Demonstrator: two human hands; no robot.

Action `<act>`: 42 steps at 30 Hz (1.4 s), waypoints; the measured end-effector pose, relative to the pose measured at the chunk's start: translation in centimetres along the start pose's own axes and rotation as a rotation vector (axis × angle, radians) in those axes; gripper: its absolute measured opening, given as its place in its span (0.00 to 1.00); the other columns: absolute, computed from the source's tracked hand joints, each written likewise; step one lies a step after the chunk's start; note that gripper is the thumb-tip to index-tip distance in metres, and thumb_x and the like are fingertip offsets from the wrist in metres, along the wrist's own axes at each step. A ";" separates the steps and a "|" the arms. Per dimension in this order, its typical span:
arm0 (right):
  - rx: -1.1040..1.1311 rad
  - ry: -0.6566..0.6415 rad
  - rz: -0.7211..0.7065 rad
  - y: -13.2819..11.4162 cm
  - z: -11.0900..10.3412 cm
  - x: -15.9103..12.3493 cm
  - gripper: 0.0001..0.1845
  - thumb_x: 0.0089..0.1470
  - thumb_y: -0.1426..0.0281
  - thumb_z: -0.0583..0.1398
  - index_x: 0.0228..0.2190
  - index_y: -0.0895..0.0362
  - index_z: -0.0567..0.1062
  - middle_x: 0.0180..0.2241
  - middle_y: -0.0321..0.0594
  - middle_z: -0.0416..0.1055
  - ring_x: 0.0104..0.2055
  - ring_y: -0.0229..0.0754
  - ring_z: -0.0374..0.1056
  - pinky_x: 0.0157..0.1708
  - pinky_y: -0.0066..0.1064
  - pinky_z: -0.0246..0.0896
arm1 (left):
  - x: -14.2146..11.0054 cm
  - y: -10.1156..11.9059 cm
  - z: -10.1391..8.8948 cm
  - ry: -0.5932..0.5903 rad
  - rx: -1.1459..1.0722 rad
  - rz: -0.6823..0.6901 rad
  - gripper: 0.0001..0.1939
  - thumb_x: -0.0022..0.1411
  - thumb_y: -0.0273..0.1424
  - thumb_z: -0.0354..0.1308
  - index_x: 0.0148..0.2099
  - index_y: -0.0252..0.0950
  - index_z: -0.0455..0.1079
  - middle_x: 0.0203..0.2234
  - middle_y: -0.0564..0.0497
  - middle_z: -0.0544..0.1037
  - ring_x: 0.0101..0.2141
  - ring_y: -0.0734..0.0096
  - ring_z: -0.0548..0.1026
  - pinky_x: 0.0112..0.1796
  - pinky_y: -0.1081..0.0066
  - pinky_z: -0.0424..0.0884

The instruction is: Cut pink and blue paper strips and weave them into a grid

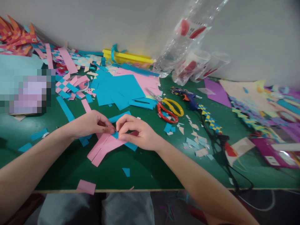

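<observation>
My left hand [92, 124] and my right hand [136, 132] meet over the green table [145, 168], fingers pinched together. Between them lies a pink paper sheet cut into strips [104, 147] with a blue paper strip [120, 117] laid across it. Both hands pinch the paper where the blue strip crosses the pink strips. My right hand's fingers press down on the pink sheet; my left thumb and forefinger grip its edge.
Red and yellow scissors [170, 109] lie just beyond my right hand. Blue sheets [117, 89], woven paper pieces [67, 84], a glue gun [191, 100] with black cord, plastic bags [187, 53] and scattered scraps cover the far table. A wall stands behind.
</observation>
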State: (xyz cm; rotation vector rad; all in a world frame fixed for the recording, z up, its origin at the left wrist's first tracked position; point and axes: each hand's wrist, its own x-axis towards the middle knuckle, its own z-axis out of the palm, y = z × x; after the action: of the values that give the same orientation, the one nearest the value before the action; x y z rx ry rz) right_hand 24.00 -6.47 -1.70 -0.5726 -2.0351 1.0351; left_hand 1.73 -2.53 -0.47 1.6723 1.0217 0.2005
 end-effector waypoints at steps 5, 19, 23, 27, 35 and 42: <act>-0.162 -0.092 -0.055 0.0 0.4 -0.1 0.11 0.59 0.63 0.61 0.27 0.54 0.76 0.43 0.41 0.72 0.48 0.42 0.66 0.53 0.41 0.60 | 0.0 -0.2 0.2 0.006 0.003 0.005 0.06 0.52 0.37 0.64 0.29 0.42 0.80 0.23 0.55 0.79 0.27 0.73 0.74 0.28 0.78 0.66; -0.140 0.319 0.172 -0.2 0.0 -0.3 0.21 0.60 0.56 0.58 0.52 0.51 0.68 0.56 0.46 0.67 0.57 0.46 0.65 0.55 0.44 0.62 | -0.2 0.3 0.3 0.144 -0.005 -0.011 0.12 0.52 0.42 0.66 0.35 0.41 0.81 0.28 0.50 0.82 0.31 0.68 0.78 0.29 0.76 0.70; 0.025 0.482 0.389 1.0 -0.5 -0.4 0.24 0.58 0.56 0.60 0.51 0.53 0.66 0.54 0.48 0.70 0.50 0.44 0.71 0.49 0.40 0.68 | -0.2 0.0 0.1 0.276 -0.083 0.001 0.12 0.52 0.43 0.67 0.36 0.42 0.81 0.32 0.50 0.83 0.33 0.67 0.78 0.33 0.74 0.72; 0.119 0.484 0.504 1.7 -0.6 -0.3 0.21 0.54 0.55 0.63 0.44 0.56 0.71 0.40 0.45 0.78 0.42 0.43 0.75 0.44 0.38 0.70 | -0.1 -0.2 0.1 0.340 -0.100 -0.011 0.15 0.53 0.44 0.66 0.38 0.40 0.81 0.34 0.49 0.83 0.34 0.67 0.78 0.34 0.74 0.73; 0.050 0.488 0.450 0.8 -0.5 0.0 0.13 0.54 0.59 0.64 0.33 0.56 0.79 0.33 0.39 0.79 0.36 0.39 0.74 0.40 0.32 0.69 | -0.3 0.7 0.6 0.374 -0.024 -0.039 0.15 0.53 0.44 0.66 0.38 0.40 0.81 0.34 0.49 0.83 0.35 0.65 0.79 0.34 0.73 0.73; -0.023 0.465 0.390 0.7 0.0 -0.1 0.09 0.54 0.61 0.64 0.31 0.53 0.80 0.42 0.40 0.77 0.46 0.42 0.72 0.46 0.36 0.67 | -0.5 1.2 1.2 0.422 -0.010 -0.006 0.14 0.54 0.41 0.65 0.39 0.38 0.81 0.31 0.48 0.83 0.33 0.64 0.79 0.32 0.73 0.73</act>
State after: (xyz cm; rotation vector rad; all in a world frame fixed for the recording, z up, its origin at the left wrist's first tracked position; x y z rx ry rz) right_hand 24.04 -6.13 -2.33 -1.1402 -1.5578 0.9829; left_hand 2.72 -3.73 0.28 1.6534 1.3336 0.5716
